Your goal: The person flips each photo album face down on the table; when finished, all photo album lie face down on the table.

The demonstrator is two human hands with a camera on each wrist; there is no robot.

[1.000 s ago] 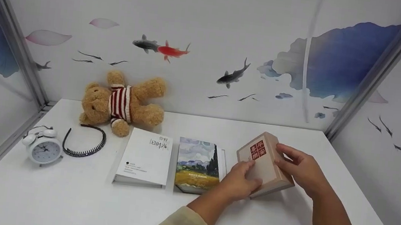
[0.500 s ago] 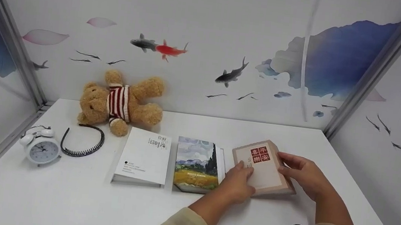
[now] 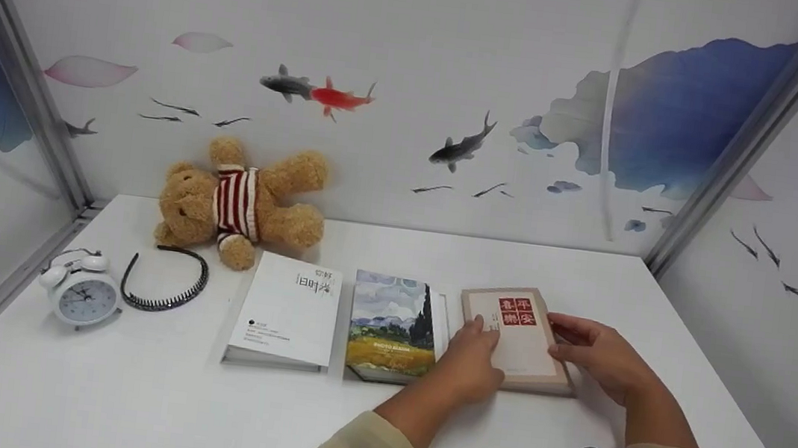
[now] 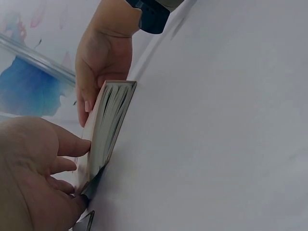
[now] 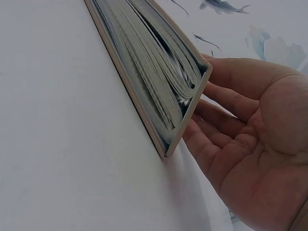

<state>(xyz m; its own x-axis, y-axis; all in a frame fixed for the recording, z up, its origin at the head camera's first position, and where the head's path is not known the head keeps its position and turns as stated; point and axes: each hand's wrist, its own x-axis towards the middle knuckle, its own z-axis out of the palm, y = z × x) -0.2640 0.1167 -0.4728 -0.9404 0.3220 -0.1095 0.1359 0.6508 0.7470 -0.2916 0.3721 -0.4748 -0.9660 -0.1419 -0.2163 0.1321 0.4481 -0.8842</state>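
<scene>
Both hands are on the beige book, right of centre in the frame, its red character panel facing up on the white table. The left hand has it by the left side, fingers over the cover and thumb at the near edge: that's a grip. The right hand works the other side, fingers loosely extended, touching the spine without clasping it. In the right wrist view the page ends show between the covers; whether the whole underside sits flat, I can't tell.

Just left of it, mid-frame, lies the landscape-covered album, then the white book. Farther left there's a black headband and a white alarm clock, upright. Above them, a teddy bear in red-and-white stripes lies on its side by the back wall.
</scene>
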